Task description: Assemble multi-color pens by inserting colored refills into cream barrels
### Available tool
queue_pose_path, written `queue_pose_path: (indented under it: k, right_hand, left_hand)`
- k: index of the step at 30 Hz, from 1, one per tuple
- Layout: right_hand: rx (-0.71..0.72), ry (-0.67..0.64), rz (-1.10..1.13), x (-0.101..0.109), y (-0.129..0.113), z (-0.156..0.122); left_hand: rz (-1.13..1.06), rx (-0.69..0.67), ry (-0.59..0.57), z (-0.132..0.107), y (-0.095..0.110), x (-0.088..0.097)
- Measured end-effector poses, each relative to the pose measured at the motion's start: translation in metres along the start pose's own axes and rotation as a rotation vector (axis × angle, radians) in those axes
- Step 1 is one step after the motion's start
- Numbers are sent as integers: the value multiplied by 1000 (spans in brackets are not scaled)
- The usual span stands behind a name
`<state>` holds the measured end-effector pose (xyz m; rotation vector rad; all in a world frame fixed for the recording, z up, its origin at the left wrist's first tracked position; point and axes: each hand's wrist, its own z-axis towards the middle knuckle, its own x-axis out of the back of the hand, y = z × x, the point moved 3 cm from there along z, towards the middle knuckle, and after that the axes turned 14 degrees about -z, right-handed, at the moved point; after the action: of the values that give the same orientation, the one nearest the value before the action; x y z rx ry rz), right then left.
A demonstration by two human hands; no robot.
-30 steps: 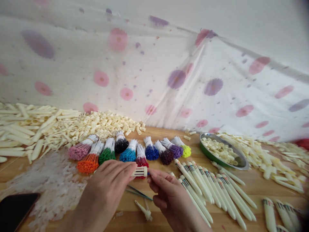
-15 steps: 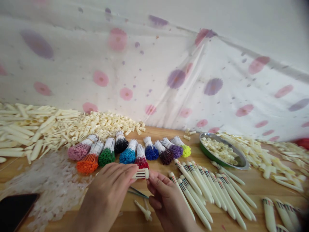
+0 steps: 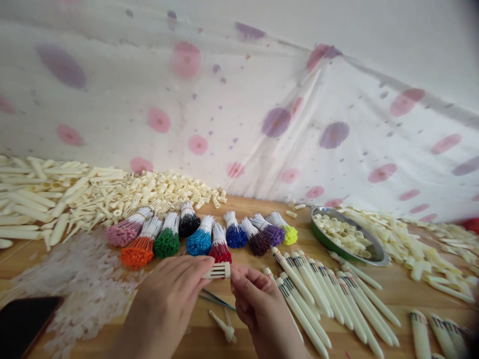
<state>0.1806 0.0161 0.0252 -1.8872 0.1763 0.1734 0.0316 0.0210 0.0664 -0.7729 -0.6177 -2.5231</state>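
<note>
My left hand (image 3: 174,299) is closed around a cream slotted pen barrel top (image 3: 219,270), which lies level and points right, its dark slots showing. At its right end, the thumb and fingers of my right hand (image 3: 258,296) are pinched together; anything between them is too small or hidden. Just beyond my hands stand bundles of pen refills with coloured ends, the red bundle (image 3: 220,247) nearest. Below the fingers are dark tweezers (image 3: 215,299) and a small cream plastic part (image 3: 223,326). To the right lie rows of multicolour pens (image 3: 329,294).
A green-sided metal dish (image 3: 377,257) holds slotted parts. Cream barrels (image 3: 26,204) and slotted pieces (image 3: 168,187) heap at the back left. Small clear pieces (image 3: 90,284) spread beside a dark phone (image 3: 26,321). A flowered plastic sheet (image 3: 232,99) hangs behind the table.
The view has shifted slightly. My hands stay together at the barrel top, and the right fingertips have moved only a little at its end.
</note>
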Motion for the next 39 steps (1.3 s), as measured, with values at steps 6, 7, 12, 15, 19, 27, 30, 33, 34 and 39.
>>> queue_pose_path:
  k: [6,7,12,15,19,27,30,33,34,39]
  right_hand:
    - [43,-88,-57,-1,-7,-4]
    - [51,-108,-60,-2,-7,-4]
    - [82,-150,-24,-3,-6,-3]
    - [66,-144,-2,-2,-5,-4]
    - [6,-65,35,0,-6,-6]
    - [87,47,-141,20,-21,9]
    - [265,221,-554,52,-36,29]
    - [381,451,-907,89,-47,50]
    - [380,486,-984,99,-48,57]
    - [284,523,-1324,113,-37,77]
  left_hand:
    - [34,-26,7,2,-1,4]
    - [43,-33,3,2,-1,4]
    - [42,-35,-17,0,0,0]
    - [32,-26,-19,0,1,-1]
    - [2,24,-22,-1,0,-1]
    - [-234,479,-69,-10,-27,-5]
    - [-409,734,-124,-13,-39,-11]
    - [-526,848,-89,-17,-47,-17]
    - [-547,866,-79,-19,-50,-18]
    - [-588,910,-132,-28,-55,-26]
